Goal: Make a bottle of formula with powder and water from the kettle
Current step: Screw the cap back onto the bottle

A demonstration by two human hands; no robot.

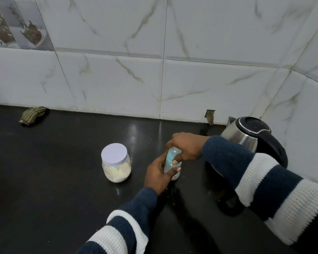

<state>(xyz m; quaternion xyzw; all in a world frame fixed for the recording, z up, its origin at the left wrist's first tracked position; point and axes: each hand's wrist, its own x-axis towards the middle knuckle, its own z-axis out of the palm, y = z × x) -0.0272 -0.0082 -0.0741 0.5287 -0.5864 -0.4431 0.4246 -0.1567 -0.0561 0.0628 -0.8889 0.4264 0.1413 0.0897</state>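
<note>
Bottle [172, 163] stands upright on the dark surface [62, 180] at centre frame, its long axis vertical; the left hand [157, 176] wraps its body from below-left while the right hand [186, 146] closes fingers [175, 161] over its cap from above, likely to twist. Powder jar [116, 163] sits lidded just left, kettle [250, 138] right.

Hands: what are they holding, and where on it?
The baby bottle: left hand wraps its lower body, right hand grips its top.
</note>
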